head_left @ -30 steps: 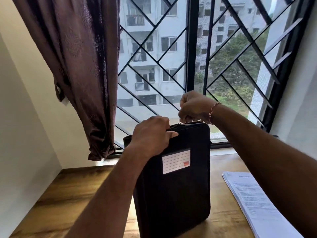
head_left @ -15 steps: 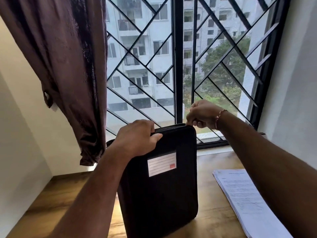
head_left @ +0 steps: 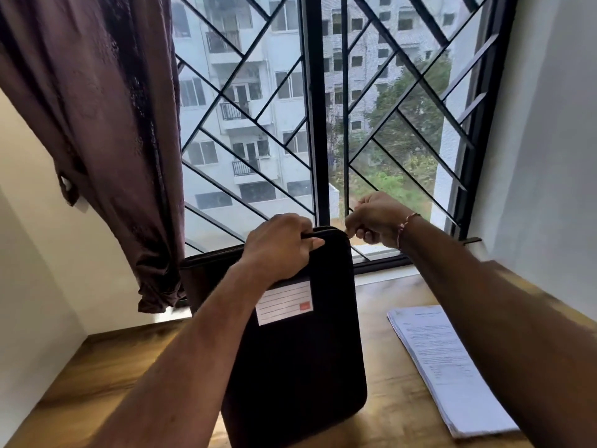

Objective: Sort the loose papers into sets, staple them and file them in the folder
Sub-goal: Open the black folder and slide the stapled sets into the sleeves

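Black fabric folder [head_left: 300,350] stands upright on the desk [head_left: 97,383]; my left hand [head_left: 277,244] clamps its soft top edge, my right hand [head_left: 374,218] pinches its corner zip pull

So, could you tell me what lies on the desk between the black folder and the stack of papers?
Nothing: the head view shows bare wooden desk between folder and papers.

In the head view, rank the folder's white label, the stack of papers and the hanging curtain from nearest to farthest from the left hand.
From the left hand, which grips the top edge of the black folder:
1. White label: on the folder's face, just below the hand.
2. Curtain: hanging to the hand's left, by the window.
3. Stack of papers: flat on the desk, far right, beyond the folder.
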